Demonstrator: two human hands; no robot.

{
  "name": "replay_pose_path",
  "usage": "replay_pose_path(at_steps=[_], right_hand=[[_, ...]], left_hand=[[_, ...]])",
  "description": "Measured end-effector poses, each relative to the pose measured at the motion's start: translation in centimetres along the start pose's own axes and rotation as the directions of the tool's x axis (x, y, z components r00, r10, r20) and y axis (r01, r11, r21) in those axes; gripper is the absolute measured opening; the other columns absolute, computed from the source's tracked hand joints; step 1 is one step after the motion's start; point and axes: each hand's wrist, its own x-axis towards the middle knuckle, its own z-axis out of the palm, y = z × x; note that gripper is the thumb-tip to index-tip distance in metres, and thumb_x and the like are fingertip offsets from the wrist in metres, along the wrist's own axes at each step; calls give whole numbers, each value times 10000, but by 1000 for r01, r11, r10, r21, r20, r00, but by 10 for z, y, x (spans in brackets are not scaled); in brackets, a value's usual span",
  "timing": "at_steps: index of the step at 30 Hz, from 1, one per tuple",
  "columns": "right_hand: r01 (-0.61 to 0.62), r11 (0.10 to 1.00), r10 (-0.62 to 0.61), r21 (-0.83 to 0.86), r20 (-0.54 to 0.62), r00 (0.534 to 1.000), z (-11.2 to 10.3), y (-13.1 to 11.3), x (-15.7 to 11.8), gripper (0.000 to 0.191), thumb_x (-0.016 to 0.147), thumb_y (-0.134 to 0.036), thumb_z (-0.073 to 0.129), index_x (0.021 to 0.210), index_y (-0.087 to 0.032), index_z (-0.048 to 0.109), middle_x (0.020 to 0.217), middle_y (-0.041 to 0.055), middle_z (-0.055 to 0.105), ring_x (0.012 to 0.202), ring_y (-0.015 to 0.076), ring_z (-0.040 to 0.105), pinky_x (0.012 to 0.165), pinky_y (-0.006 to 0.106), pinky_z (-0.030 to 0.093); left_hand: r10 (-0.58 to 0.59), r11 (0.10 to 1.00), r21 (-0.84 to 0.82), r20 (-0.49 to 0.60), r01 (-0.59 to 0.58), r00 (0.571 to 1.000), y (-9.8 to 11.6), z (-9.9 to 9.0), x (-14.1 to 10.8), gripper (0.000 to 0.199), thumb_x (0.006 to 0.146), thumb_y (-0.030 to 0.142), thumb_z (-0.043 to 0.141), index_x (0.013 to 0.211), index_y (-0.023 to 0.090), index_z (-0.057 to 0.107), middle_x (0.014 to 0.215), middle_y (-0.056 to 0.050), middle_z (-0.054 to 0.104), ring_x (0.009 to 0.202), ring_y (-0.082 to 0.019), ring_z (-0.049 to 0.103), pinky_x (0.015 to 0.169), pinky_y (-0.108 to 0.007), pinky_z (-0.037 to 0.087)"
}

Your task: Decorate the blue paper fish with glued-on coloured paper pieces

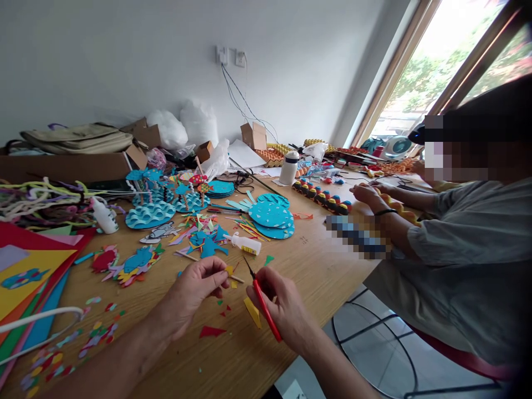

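My left hand (195,291) pinches a small piece of yellow paper (229,270) between thumb and fingertips, just above the table. Red-handled scissors (266,310) are gripped in my right hand (286,307), their dark blades pointing up and to the left, apart from the paper. A thin wooden stick (238,279) runs behind my left fingers, partly hidden. Under my hands lie a yellow paper strip (251,313), a red paper scrap (211,331) and several tiny cuttings. A white glue bottle (246,244) lies on its side beyond them, beside blue paper cut-outs (206,242).
Coloured paper sheets (37,277) and loose confetti pieces (100,335) spread at the left. Fish cut-outs (137,263), blue discs (272,216) and wavy blue bases (150,214) stand farther back. At the right a co-worker (453,233) sits handling an egg-tray strip.
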Motion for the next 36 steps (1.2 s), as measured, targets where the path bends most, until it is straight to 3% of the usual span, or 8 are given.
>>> replay_pose_path(at_steps=[6, 13, 30, 36], right_hand=[[1, 996, 7, -89, 96, 995, 2, 0, -9, 174, 745, -317, 500, 656, -167, 499, 531, -41, 448, 490, 80, 365, 460, 196, 260], [6, 994, 10, -113, 139, 990, 1, -7, -10, 168, 733, -305, 511, 649, -159, 513, 535, -39, 461, 490, 77, 362, 456, 193, 257], [52, 989, -30, -135, 160, 987, 5, 12, -12, 250, 746, -373, 515, 617, -159, 516, 518, -40, 448, 474, 73, 347, 449, 192, 255], [7, 994, 10, -111, 155, 988, -2, 6, -10, 206, 741, -347, 516, 645, -167, 484, 537, -42, 460, 486, 78, 363, 460, 198, 265]], left_hand=[[-30, 993, -109, 19, 32, 999, 10, 4, -6, 205, 653, 335, 642, 712, 161, 550, 722, -11, 623, 672, -126, 557, 601, -227, 426], [-58, 982, -173, 82, 72, 995, 2, 1, -7, 186, 684, 318, 642, 738, 168, 546, 713, 4, 641, 657, -110, 574, 617, -220, 428], [-115, 981, -137, 157, 137, 981, -2, -2, -7, 198, 667, 307, 653, 724, 159, 534, 704, -1, 642, 617, -111, 587, 595, -230, 449], [-165, 981, -79, 149, 178, 975, -1, -1, -7, 228, 655, 323, 649, 714, 157, 505, 711, -8, 647, 597, -113, 584, 594, -247, 452]])
